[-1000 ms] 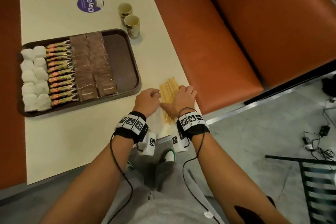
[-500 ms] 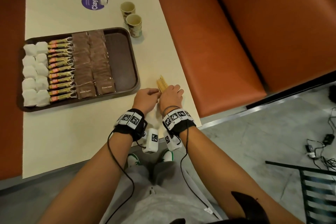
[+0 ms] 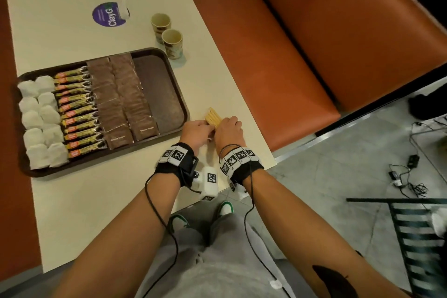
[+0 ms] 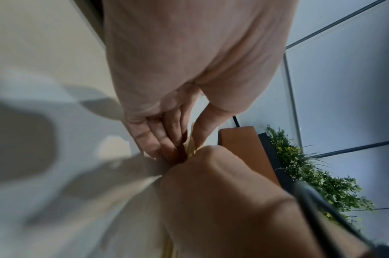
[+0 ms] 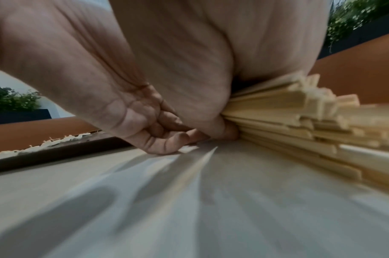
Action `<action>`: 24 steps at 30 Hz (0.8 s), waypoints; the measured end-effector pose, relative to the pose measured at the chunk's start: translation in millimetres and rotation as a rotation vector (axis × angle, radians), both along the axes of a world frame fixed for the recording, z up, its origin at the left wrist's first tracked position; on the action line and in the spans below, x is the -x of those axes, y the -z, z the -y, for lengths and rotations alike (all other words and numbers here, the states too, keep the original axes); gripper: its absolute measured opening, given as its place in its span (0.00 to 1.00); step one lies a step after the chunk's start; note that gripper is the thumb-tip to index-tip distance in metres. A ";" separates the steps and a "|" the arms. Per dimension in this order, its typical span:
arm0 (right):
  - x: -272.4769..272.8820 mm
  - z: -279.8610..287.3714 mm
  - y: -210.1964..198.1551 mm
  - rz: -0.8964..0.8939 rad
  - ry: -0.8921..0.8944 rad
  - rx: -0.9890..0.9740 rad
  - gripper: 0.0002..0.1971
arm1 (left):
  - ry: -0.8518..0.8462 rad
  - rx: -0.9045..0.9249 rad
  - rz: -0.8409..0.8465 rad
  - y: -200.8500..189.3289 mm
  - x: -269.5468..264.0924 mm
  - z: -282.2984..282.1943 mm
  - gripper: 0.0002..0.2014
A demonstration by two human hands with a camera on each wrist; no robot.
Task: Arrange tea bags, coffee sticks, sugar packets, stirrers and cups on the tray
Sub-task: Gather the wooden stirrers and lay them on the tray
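A bundle of wooden stirrers lies on the cream table just right of the brown tray. My left hand and right hand squeeze it from both sides. In the left wrist view, the left hand pinches the stirrers between fingers and thumb. The right wrist view shows the stirrers running under the right hand. The tray holds white tea bags, coffee sticks and brown sugar packets. Two paper cups stand beyond the tray.
A bare strip of the tray lies right of the sugar packets. A purple round sticker is on the far table. An orange bench seat runs along the table's right edge. Cables lie on the floor.
The stirrers lay fanned out on the table between my hands. Both hands have closed in and pushed them into a tight bundle, a little nearer the tray.
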State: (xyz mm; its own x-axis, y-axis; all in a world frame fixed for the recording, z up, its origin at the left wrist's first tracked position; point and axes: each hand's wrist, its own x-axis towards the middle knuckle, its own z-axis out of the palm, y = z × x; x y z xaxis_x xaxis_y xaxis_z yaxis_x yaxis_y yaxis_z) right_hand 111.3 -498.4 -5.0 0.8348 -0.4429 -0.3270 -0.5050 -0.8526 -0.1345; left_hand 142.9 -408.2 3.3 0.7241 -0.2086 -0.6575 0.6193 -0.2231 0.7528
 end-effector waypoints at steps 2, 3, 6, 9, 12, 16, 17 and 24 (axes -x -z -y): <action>-0.9 -1.9 -1.9 -0.022 0.011 -0.010 0.16 | -0.019 0.012 -0.017 0.4 0.4 -1.3 0.11; -2.3 -3.0 -3.2 -0.035 0.013 -0.017 0.16 | -0.028 0.018 -0.025 -1.1 0.1 -2.6 0.09; -5.7 -3.8 -5.3 -0.062 0.006 -0.031 0.17 | -0.053 0.058 -0.070 -1.4 -2.5 -5.4 0.05; -7.3 -4.2 -4.8 -0.037 -0.052 -0.013 0.17 | -0.082 0.075 -0.110 -5.6 -5.4 -6.3 0.05; -6.6 -5.0 -3.7 0.035 -0.125 0.018 0.16 | -0.103 0.068 -0.127 -5.1 -7.5 -4.7 0.04; -8.6 -5.0 -1.0 0.039 -0.133 0.021 0.15 | -0.119 0.043 -0.115 -2.3 -9.9 1.0 0.12; -9.1 -4.9 -0.2 0.034 -0.128 0.026 0.14 | -0.122 0.041 -0.115 -2.3 -9.7 2.5 0.14; -11.0 4.2 4.9 0.019 -0.135 0.028 0.13 | -0.142 0.094 -0.110 -7.2 -7.2 1.3 0.13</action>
